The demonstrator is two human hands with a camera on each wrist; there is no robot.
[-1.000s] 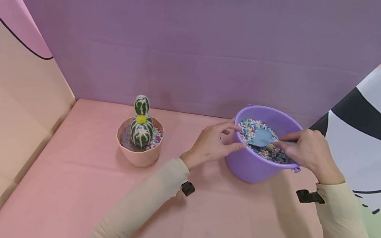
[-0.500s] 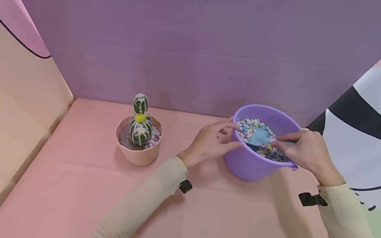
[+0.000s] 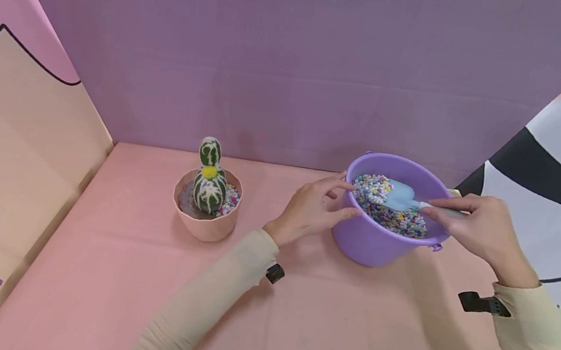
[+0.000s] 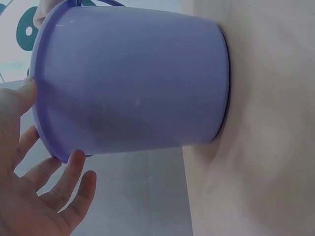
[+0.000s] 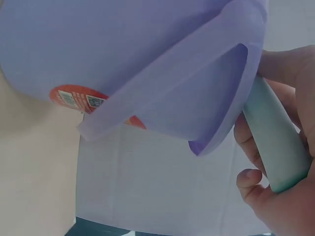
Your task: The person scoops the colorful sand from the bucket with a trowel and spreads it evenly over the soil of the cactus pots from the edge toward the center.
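Observation:
My right hand grips the handle of a light-blue toy shovel. Small multicoloured beads are heaped on its blade, which is inside the purple bucket. More beads lie below it, partly hidden by the blade. In the right wrist view the shovel's pale green-blue handle crosses the palm beside the bucket's rim. My left hand touches the left side of the rim with thumb and index finger, the other fingers spread loosely. In the left wrist view the bucket stands upright on the table.
To the left stands a peach flowerpot holding a knitted-looking cactus with a yellow flower, with beads over part of its surface. A purple wall rises behind the pink tabletop. The bucket's handle hangs down its side.
My right hand has moved right and drawn the shovel up out of the beads, its blade now loaded. The left hand has stayed at the rim.

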